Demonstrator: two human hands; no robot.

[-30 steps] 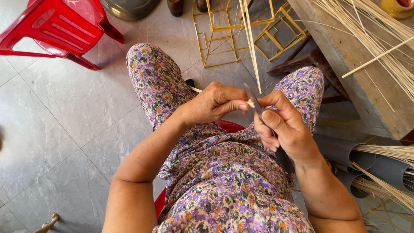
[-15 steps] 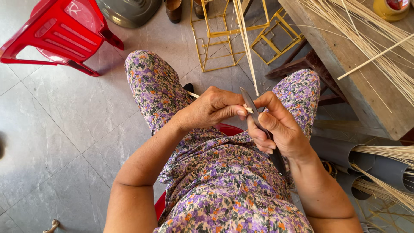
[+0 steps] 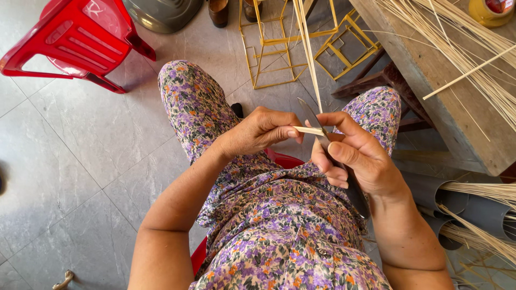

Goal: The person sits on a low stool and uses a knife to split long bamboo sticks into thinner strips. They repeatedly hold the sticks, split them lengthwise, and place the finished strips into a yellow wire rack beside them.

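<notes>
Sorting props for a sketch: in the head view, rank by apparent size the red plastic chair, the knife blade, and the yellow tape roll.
1. red plastic chair, by far the largest.
2. knife blade, though nearness to the camera enlarges it.
3. yellow tape roll, partly cut off by the frame, so this rank is unsure.

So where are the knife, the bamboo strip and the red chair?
knife point(image 3: 310, 114), head view, on the blade
bamboo strip point(image 3: 308, 130), head view, on its held end
red chair point(image 3: 80, 43), head view, on the seat

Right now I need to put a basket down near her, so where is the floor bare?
Bare grey tile floor lies to her left, bordered by the red plastic chair and her left knee. It is crowded ahead, with yellow wire frames, and to her right, with the wooden bench of bamboo strips and grey pipes.
</notes>
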